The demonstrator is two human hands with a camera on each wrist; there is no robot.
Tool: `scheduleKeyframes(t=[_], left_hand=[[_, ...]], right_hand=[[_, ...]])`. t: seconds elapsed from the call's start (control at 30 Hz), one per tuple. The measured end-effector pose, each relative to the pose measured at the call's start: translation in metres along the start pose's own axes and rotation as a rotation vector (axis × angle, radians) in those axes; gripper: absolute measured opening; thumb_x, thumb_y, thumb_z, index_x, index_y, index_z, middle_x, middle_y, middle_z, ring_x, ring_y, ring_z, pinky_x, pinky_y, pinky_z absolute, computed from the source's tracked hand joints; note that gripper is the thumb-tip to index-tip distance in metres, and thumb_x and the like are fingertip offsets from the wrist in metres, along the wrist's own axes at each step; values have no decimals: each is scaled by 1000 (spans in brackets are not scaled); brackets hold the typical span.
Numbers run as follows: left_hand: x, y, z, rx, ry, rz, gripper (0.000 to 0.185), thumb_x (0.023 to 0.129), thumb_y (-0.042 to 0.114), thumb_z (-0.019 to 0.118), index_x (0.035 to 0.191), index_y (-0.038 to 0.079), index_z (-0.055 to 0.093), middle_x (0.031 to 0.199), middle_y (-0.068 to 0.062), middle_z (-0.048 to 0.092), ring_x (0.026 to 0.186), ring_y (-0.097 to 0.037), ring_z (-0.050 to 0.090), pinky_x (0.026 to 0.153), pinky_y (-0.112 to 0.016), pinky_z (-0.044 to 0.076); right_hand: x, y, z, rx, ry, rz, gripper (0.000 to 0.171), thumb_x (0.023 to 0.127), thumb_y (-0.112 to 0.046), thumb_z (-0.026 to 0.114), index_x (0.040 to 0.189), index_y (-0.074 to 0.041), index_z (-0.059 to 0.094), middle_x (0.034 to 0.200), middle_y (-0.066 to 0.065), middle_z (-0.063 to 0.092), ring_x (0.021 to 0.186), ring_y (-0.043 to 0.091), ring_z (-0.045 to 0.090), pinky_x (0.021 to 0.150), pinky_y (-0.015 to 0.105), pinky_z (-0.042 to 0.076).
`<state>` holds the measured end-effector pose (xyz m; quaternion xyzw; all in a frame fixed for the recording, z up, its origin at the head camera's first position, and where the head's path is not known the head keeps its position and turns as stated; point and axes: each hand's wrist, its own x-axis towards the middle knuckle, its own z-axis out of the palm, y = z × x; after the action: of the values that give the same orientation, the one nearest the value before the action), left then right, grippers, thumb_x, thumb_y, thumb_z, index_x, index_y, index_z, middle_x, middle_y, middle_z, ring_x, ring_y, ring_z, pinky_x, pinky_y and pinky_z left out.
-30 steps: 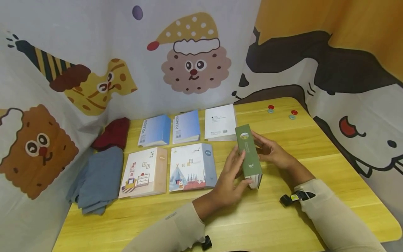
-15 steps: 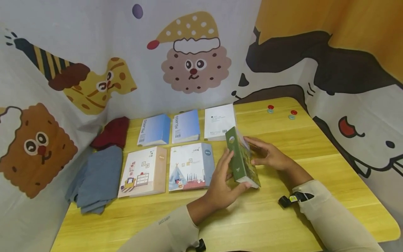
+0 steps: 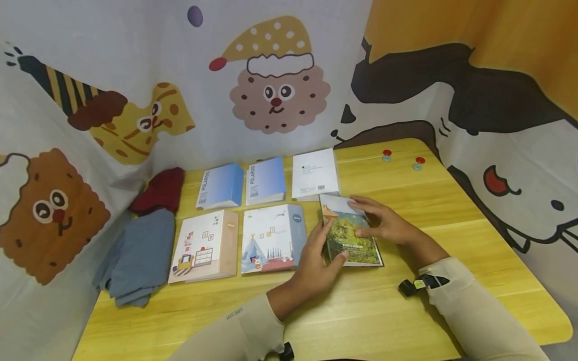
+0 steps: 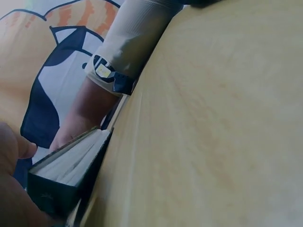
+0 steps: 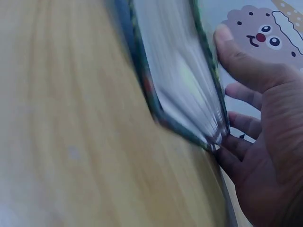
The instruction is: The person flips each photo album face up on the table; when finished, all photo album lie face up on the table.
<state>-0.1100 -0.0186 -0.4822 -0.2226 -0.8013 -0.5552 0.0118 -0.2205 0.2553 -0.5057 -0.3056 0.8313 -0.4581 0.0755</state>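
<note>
The green book (image 5: 184,80) is motion-blurred in the right wrist view, its cover title (image 3: 351,245) too small to read.

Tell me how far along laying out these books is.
Five books already lie flat in two rows on the table. The green book is just down beside the tent book, left hand and right hand on it. Only squaring it seems left.
</note>
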Motion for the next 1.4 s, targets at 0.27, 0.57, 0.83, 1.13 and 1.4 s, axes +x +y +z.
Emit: scheduleKeyframes(t=[0.27, 0.57, 0.83, 1.13, 1.4], left_hand=[[3, -10, -1, 42, -60, -49, 81, 105, 24, 73, 172, 8, 30, 180, -29, 12, 164, -52, 25, 127, -72, 34], [7, -11, -6, 212, -165, -126, 83, 106, 34, 73, 171, 3, 32, 185, -20, 1, 167, -49, 22, 127, -67, 40], [7, -10, -11, 483, -221, -117, 81, 105, 49, 70, 166, 3, 44, 183, -26, 6, 169, -51, 6, 130, -65, 34], [11, -5, -13, 807, -297, -51, 82, 110, 63, 53, 167, 5, 43, 179, -31, 17, 168, -51, 17, 136, -57, 28], [11, -3, -14, 891, -365, -76, 83, 112, 65, 42, 170, 7, 37, 181, -27, 15, 169, -49, 14, 136, -63, 24]], right_hand=[[-1, -4, 2, -141, 10, 63, 79, 94, -21, 88, 162, -7, 52, 177, 26, 29, 160, 61, 26, 119, 83, 33], [5, -8, 11, -215, -2, 93, 79, 96, -31, 87, 164, -11, 52, 180, 23, 27, 162, 59, 27, 122, 81, 33], [6, -12, 17, -297, 2, 95, 79, 97, -38, 84, 165, -14, 51, 179, 24, 27, 161, 58, 30, 119, 83, 35], [6, -15, 19, -359, 16, 139, 79, 98, -46, 82, 165, -16, 51, 180, 22, 27, 162, 57, 31, 120, 81, 36], [6, -16, 21, -356, 27, 159, 80, 98, -50, 80, 165, -18, 51, 181, 21, 27, 162, 57, 31, 120, 82, 35]])
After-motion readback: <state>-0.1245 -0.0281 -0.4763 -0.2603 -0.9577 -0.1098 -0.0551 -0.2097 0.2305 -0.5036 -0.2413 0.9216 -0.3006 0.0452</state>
